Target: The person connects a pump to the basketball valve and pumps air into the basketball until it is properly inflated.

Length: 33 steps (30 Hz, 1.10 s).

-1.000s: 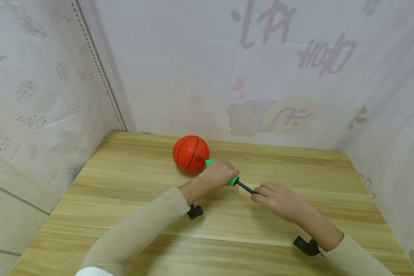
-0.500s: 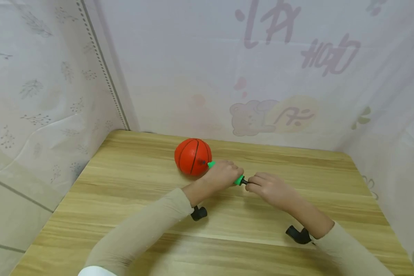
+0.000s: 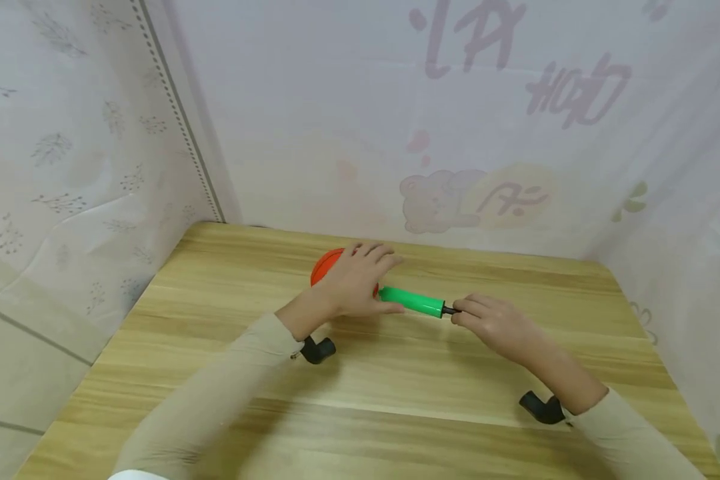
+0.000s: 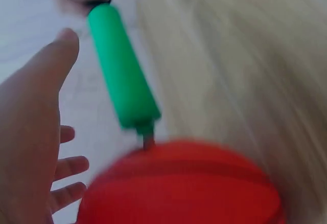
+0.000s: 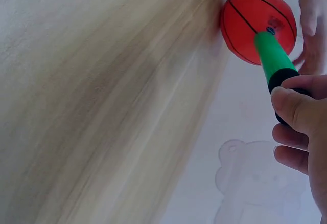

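Observation:
A small red toy basketball [image 3: 323, 265] sits on the table, mostly covered by my left hand [image 3: 355, 283] in the head view. That hand has let its fingers spread, thumb apart, over and beside the ball. Whether it touches the ball is unclear. A green hand pump [image 3: 414, 302] points at the ball; in the left wrist view, a thin needle at the tip of the pump [image 4: 122, 70] meets the red ball [image 4: 189, 196]. My right hand [image 3: 497, 324] grips the pump's black handle end, thumb and fingers around it in the right wrist view.
The wooden tabletop [image 3: 396, 387] reaches back to a pale printed curtain [image 3: 312, 120], which also hangs at both sides. A black wrist mount [image 3: 319, 350] hangs under the left forearm and another black mount [image 3: 542, 407] under the right.
My left hand has let go of the pump barrel and moved left to the ball, fingers spreading. The right hand pushed the handle in, then shifted slightly right with the pump.

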Available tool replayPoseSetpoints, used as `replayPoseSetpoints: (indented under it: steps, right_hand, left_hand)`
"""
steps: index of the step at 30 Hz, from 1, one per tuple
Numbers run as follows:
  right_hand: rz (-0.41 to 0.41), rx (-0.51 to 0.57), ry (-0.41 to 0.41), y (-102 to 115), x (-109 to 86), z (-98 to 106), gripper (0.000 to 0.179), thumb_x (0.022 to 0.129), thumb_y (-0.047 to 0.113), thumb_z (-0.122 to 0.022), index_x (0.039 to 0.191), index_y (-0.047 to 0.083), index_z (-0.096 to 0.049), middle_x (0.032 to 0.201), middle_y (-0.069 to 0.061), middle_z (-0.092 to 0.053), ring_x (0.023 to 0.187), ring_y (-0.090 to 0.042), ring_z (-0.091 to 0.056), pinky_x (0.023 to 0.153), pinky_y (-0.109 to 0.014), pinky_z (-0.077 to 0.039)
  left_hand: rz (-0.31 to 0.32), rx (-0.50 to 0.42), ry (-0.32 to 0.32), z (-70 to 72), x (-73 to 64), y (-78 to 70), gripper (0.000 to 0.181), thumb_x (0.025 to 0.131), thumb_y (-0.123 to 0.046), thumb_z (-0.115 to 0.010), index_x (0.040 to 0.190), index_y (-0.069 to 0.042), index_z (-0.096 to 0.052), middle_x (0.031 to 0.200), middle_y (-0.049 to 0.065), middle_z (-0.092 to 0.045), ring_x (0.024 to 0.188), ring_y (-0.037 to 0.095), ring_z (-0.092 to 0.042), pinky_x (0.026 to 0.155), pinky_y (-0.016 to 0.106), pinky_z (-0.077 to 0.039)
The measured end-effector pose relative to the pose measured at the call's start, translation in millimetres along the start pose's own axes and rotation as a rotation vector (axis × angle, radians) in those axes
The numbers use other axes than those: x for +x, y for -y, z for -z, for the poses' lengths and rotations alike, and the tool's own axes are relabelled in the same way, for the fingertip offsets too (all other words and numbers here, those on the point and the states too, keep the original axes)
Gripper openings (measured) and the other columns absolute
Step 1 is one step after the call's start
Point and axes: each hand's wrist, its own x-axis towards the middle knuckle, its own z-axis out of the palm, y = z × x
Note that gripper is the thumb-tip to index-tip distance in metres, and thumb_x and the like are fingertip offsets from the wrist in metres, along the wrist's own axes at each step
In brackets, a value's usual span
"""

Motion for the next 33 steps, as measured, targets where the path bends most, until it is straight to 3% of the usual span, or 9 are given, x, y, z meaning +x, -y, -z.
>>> replayPoseSetpoints:
  steps: [3,7,13,17,20,21,26,30,33]
  right_hand:
    - [-0.015,0.006,0.004,-1.6,-3.1,-2.8,0.005,0.096,0.003,-0.064,0.094,0.002,-0.068,0.098,-0.010,-0.071,0.087,-0.022,-0.068,0.073,-0.031,-0.059]
    - [-0.065,0.023,0.009,-3.0,-7.2,-8.2,0.005,0.091,0.001,-0.069,0.096,0.003,-0.069,0.100,-0.011,-0.072,0.089,-0.022,-0.069,0.074,-0.032,-0.059]
    - [-0.134,0.059,0.014,-6.0,-13.3,-27.4,0.035,0.110,0.023,-0.043,0.100,0.005,-0.071,0.104,-0.010,-0.071,0.092,-0.023,-0.069,0.075,-0.034,-0.059]
    - [-0.216,0.101,0.036,-6.3,-16.1,-40.3,0.006,0.098,0.011,-0.069,0.098,0.005,-0.070,0.106,-0.012,-0.070,0.095,-0.027,-0.069,0.074,-0.037,-0.059]
    - [-0.323,0.114,0.058,-5.5,-15.1,-46.6,0.022,0.079,0.006,-0.085,0.092,0.009,-0.068,0.108,-0.012,-0.071,0.098,-0.030,-0.069,0.076,-0.040,-0.059]
    - [-0.364,0.109,0.065,-5.3,-13.7,-48.1,0.021,0.080,0.009,-0.085,0.089,0.011,-0.066,0.109,-0.012,-0.071,0.099,-0.030,-0.069,0.078,-0.041,-0.059]
    - [-0.538,0.109,0.091,-5.0,6.6,-47.4,0.021,0.087,0.022,-0.079,0.087,0.013,-0.061,0.106,-0.011,-0.072,0.093,-0.028,-0.068,0.081,-0.046,-0.055]
    - [-0.640,0.114,0.170,-5.2,35.2,-45.1,0.028,0.090,0.029,-0.077,0.105,0.008,-0.065,0.100,-0.008,-0.072,0.076,-0.021,-0.063,0.069,-0.041,-0.054]
    - [-0.676,0.157,0.257,-6.2,56.9,-48.7,0.038,0.093,0.033,-0.074,0.119,0.006,-0.066,0.109,-0.010,-0.073,0.083,-0.024,-0.069,0.072,-0.041,-0.056]
  left_hand:
    - [0.053,-0.038,-0.004,1.7,-12.4,18.3,0.088,0.081,-0.072,-0.070,0.150,-0.021,-0.049,0.153,0.009,-0.044,0.146,0.035,-0.032,0.114,0.063,-0.026]
    - [0.098,-0.068,0.011,-6.0,-23.7,37.2,0.089,0.079,-0.071,-0.073,0.151,-0.025,-0.049,0.157,0.010,-0.039,0.147,0.037,-0.029,0.110,0.069,-0.028]
    - [0.123,-0.126,-0.079,-21.4,-31.9,46.1,0.087,0.076,-0.065,-0.080,0.146,-0.021,-0.053,0.152,0.011,-0.043,0.141,0.036,-0.035,0.103,0.061,-0.042]
    - [0.152,-0.130,-0.160,-28.0,-32.3,43.6,0.075,0.079,-0.056,-0.080,0.140,-0.019,-0.058,0.147,0.011,-0.047,0.136,0.037,-0.040,0.101,0.059,-0.044]
    - [0.176,-0.127,-0.186,-30.7,-31.5,39.8,0.067,0.081,-0.052,-0.079,0.136,-0.020,-0.059,0.144,0.010,-0.048,0.134,0.037,-0.040,0.099,0.058,-0.044]
    - [0.182,-0.120,-0.189,-31.5,-31.1,38.5,0.066,0.081,-0.052,-0.079,0.136,-0.020,-0.059,0.143,0.010,-0.049,0.134,0.037,-0.040,0.098,0.058,-0.044]
    - [0.216,-0.088,-0.185,-33.8,-30.2,33.4,0.065,0.081,-0.052,-0.079,0.135,-0.020,-0.060,0.141,0.010,-0.049,0.134,0.036,-0.040,0.095,0.059,-0.046]
    - [0.243,-0.057,-0.173,-35.2,-30.2,29.4,0.066,0.081,-0.053,-0.079,0.136,-0.021,-0.059,0.143,0.010,-0.049,0.134,0.036,-0.039,0.095,0.061,-0.045]
    - [0.259,-0.032,-0.171,-36.6,-30.2,25.9,0.067,0.082,-0.053,-0.078,0.137,-0.021,-0.059,0.143,0.010,-0.049,0.134,0.036,-0.039,0.095,0.061,-0.045]
